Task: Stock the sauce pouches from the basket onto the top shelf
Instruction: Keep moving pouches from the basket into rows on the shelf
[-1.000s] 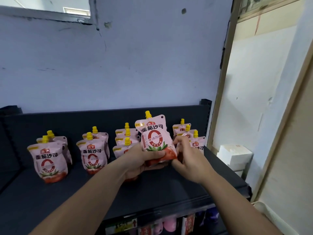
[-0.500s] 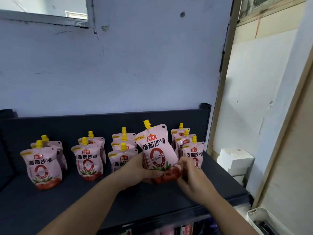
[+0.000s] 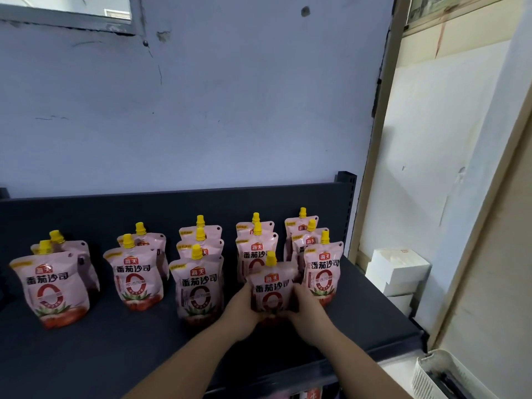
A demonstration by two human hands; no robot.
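A pink sauce pouch (image 3: 271,286) with a yellow cap stands upright on the dark top shelf (image 3: 121,349), in front of two pouches of the same row. My left hand (image 3: 240,308) grips its left side and my right hand (image 3: 306,308) grips its right side, both near its base. Several more pouches stand in rows: a front one at far left (image 3: 53,292), another (image 3: 136,277), a third (image 3: 200,286), and one at the right (image 3: 322,269). The white basket (image 3: 431,375) shows at the bottom right corner.
A blue-grey wall rises behind the shelf's dark back panel (image 3: 172,203). White boxes (image 3: 397,269) are stacked to the right of the shelf, beside a wooden frame (image 3: 377,139). Bare shelf surface lies in front of the pouch rows.
Both hands carried the pouch down and to the right, from tilted in the air to upright on the shelf, at the front of its row. The view tilted down slightly.
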